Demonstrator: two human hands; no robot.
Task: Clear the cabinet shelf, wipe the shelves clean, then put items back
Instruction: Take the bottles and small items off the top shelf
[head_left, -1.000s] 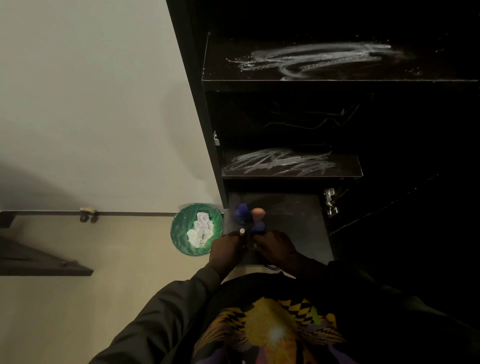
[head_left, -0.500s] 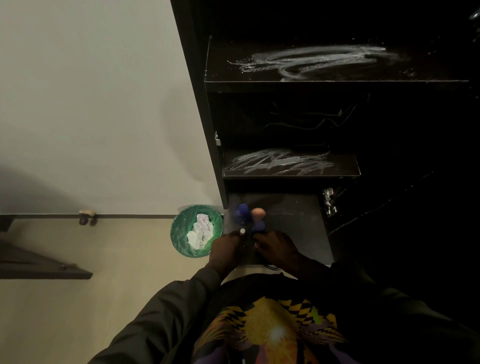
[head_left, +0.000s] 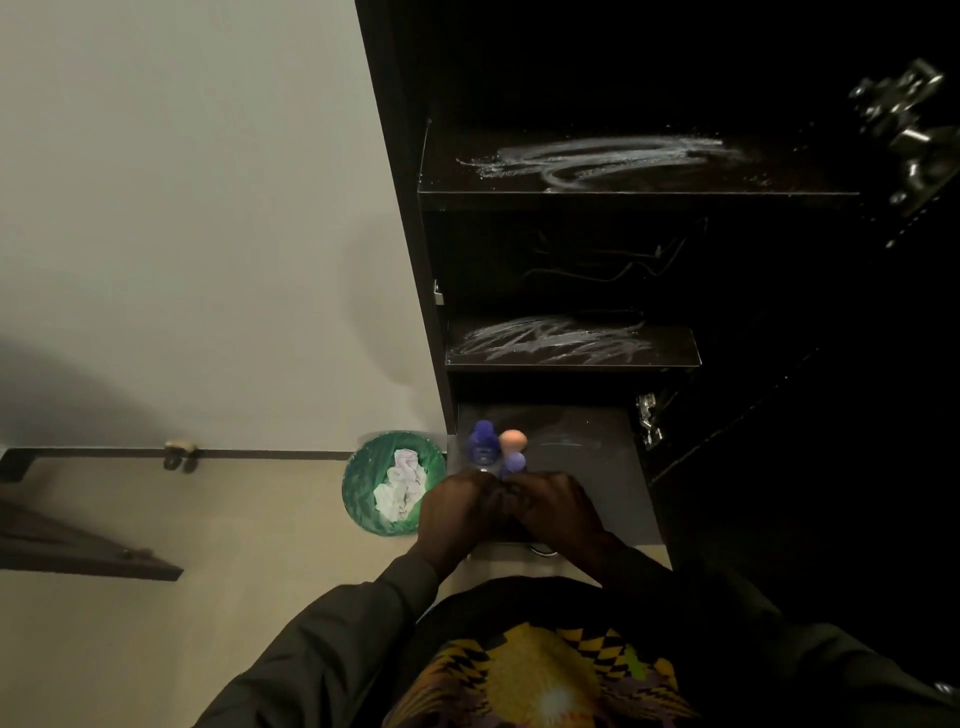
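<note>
The dark cabinet has an upper shelf (head_left: 639, 200) and a middle shelf (head_left: 571, 364), both streaked with white smears. On the grey bottom shelf (head_left: 597, 467) stand a blue bottle (head_left: 482, 441), an orange-capped item (head_left: 513, 440) and a purple-capped item (head_left: 514, 461), close together at the left. My left hand (head_left: 457, 514) and my right hand (head_left: 558, 512) meet at the shelf's front, just before those items. Their fingers curl round a dark object (head_left: 501, 519) that is too dim to identify.
A green bin (head_left: 363, 499) with crumpled white paper stands on the floor left of the cabinet, against the pale wall. Metal hinges (head_left: 648, 421) sit on the cabinet's right side, by the open dark door. A dark furniture edge (head_left: 78, 556) juts in at far left.
</note>
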